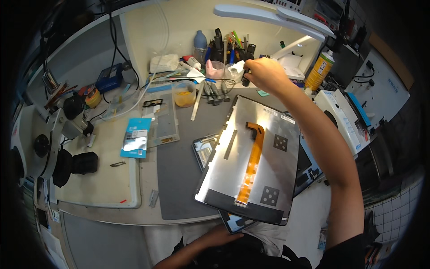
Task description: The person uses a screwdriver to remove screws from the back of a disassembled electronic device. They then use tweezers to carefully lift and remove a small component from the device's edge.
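Observation:
A tablet display panel (219, 179) lies tilted over the grey mat (177, 179), its silvery back up, with an orange flat ribbon cable (251, 172) along it. Under it, parts of a tablet housing (204, 151) show; a blue-edged corner (236, 222) juts out past the bench edge. Beyond the panel, my right hand (267, 75) is closed round a narrow dark thing (246, 80) whose kind I cannot make out, beside the tool holders. My left hand (220, 236) is low, near my lap, just below that blue-edged corner, its visible fingers stretched out.
Pen-like tools crowd a black holder (219, 47) at the back. A blue pouch (136, 138) lies left of the mat, near a microscope (49, 139) over a cream board (103, 188). A yellow spray can (320, 71) stands back right; a white lamp arm (273, 20) hangs above.

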A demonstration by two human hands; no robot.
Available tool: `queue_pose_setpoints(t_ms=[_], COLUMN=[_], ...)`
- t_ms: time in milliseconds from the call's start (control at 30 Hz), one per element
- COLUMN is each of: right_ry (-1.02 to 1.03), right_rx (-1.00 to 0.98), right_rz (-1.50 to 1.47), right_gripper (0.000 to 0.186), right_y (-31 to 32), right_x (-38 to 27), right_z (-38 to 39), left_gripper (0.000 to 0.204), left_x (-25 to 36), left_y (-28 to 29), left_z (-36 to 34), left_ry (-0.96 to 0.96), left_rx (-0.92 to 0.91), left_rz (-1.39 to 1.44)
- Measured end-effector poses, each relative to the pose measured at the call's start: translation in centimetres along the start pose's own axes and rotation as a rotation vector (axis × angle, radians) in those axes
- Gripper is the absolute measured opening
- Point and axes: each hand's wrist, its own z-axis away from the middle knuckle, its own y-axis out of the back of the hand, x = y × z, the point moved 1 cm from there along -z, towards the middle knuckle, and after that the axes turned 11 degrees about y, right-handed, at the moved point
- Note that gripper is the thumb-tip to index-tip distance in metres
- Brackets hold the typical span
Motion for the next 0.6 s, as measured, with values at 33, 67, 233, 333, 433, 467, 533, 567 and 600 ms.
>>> queue_pose_setpoints(t_ms=[33, 67, 233, 333, 433, 467, 533, 567, 600], right_ry=[-0.017, 0.002, -0.013, -0.065, -0.077, -0.138, -0.21, -0.232, -0.237], right_rx=[0.022, 0.027, -0.003, 0.268, 0.525, 0.491, 0.429, 0.413, 0.389], right_rz=[0.029, 0.114, 0.234, 0.139, -0.079, -0.245, -0.693, -0.821, -0.9], right_gripper=[0.023, 0.021, 0.016, 0.015, 0.017, 0.018, 0.022, 0.019, 0.017], right_y=[-1.6, -2.7, -6.2, -6.8, -4.2, -3.7, -2.2, -1.2, -0.4], right_x=[1.2, 1.7, 2.5, 3.5, 3.7, 4.2, 4.5, 4.2, 4.4], right_z=[-1.6, -3.2, -7.3, -7.9, -6.8, -6.6, -5.2, -4.1, -2.8], left_gripper=[0.052, 0.052, 0.049, 0.042, 0.038, 0.037, 0.038, 0.038, 0.039], left_x=[0.0, -0.2, 3.7, 0.7, -0.4, -0.4, 0.1, 0.3, 0.2], left_y=[0.2, 0.6, 3.6, 3.2, 3.1, 3.0, 3.2, 3.2, 3.1], left_z=[-0.1, 0.0, 2.1, 2.6, 2.6, 2.4, 1.8, 1.5, 1.1], left_ry=[0.051, 0.105, 0.314, 0.206, 0.15, 0.129, 0.166, 0.184, 0.204], left_rx=[-0.054, -0.097, -0.111, -0.029, 0.006, -0.003, -0.052, -0.079, -0.096], left_rz=[-0.072, -0.146, -0.044, 0.167, 0.199, 0.197, 0.129, 0.095, 0.065])
